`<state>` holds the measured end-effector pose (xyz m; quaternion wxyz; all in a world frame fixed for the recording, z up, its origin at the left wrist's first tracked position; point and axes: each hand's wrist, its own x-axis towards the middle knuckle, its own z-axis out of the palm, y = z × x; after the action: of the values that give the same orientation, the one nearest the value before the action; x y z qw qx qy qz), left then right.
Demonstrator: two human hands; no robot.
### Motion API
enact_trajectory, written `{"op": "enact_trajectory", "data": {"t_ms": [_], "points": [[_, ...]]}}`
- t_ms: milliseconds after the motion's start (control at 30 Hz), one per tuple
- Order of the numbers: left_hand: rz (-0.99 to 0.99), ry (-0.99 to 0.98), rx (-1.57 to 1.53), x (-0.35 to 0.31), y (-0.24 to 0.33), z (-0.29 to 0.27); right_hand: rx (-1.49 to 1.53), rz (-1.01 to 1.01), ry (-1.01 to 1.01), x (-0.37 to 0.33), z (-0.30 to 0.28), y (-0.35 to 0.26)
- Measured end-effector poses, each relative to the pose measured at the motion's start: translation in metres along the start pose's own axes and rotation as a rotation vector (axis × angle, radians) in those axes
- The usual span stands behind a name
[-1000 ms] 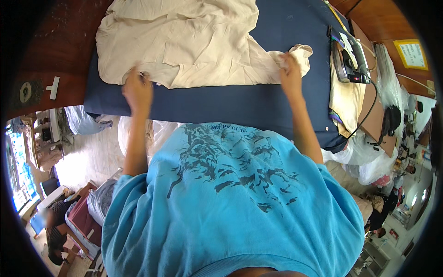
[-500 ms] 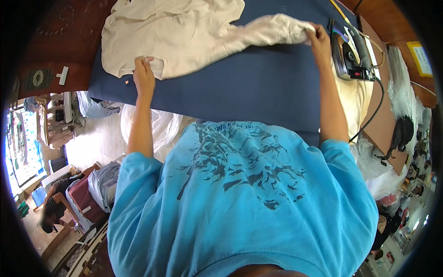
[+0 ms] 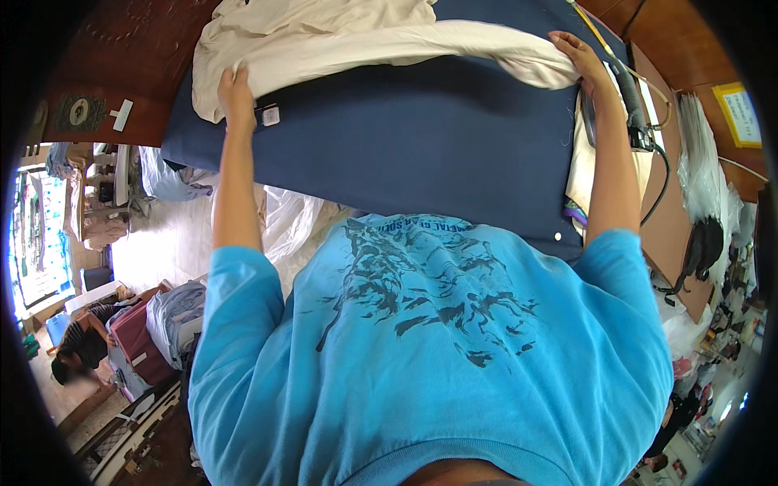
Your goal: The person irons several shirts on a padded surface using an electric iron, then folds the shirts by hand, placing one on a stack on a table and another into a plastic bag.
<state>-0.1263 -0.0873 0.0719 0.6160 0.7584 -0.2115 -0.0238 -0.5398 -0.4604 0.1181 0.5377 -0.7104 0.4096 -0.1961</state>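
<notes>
A cream long-sleeved garment (image 3: 324, 57), which looks like a shirt, stretches across the far part of a navy padded ironing surface (image 3: 421, 154). My left hand (image 3: 236, 95) is closed on its near edge at the left. At the far right my right hand (image 3: 585, 65) grips the end of the sleeve (image 3: 531, 61), its fingertips partly spread over the cloth. Between the two hands the sleeve spans in a long, slightly bowed strip. Beside my right forearm stands an iron (image 3: 626, 93), partly hidden by that arm. A small white square (image 3: 271, 115) lies near my left wrist.
The iron's black cord (image 3: 663, 186) loops down at the right edge. Clear plastic covers (image 3: 695, 150) and a black bag (image 3: 703, 251) hang there. Pale plastic sheeting (image 3: 296, 223) lies at the near left. Another person (image 3: 85, 344) bends beside stacked clothes at the lower left.
Both hands have moved: the left up and slightly left, the right a little right. The sleeve, bunched before, is now drawn out longer and smoother. The small white square has come into view.
</notes>
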Motion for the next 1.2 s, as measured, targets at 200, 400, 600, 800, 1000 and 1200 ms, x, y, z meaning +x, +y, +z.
{"op": "enact_trajectory", "data": {"t_ms": [200,400,600,800,1000,1200], "points": [[-0.063,-0.418,0.402,0.042,-0.022,0.033,-1.037,-0.484,0.358,-0.008,0.093,0.010],[0.009,-0.416,0.276,0.056,-0.025,0.064,-0.563,-0.592,-0.074,-0.073,0.263,0.017],[0.025,-0.503,0.173,0.070,-0.030,0.064,-0.616,-0.337,-0.054,-0.070,0.294,0.009],[-0.004,-0.503,0.149,0.058,-0.026,0.049,0.002,-0.538,-0.647,-0.124,0.326,-0.033],[-0.060,-0.469,0.158,0.033,-0.028,0.043,-1.029,-0.320,0.674,-0.022,0.152,0.062],[0.086,-0.602,0.489,0.001,-0.024,-0.017,-1.023,-0.541,0.205,-0.073,0.072,0.041]]}}
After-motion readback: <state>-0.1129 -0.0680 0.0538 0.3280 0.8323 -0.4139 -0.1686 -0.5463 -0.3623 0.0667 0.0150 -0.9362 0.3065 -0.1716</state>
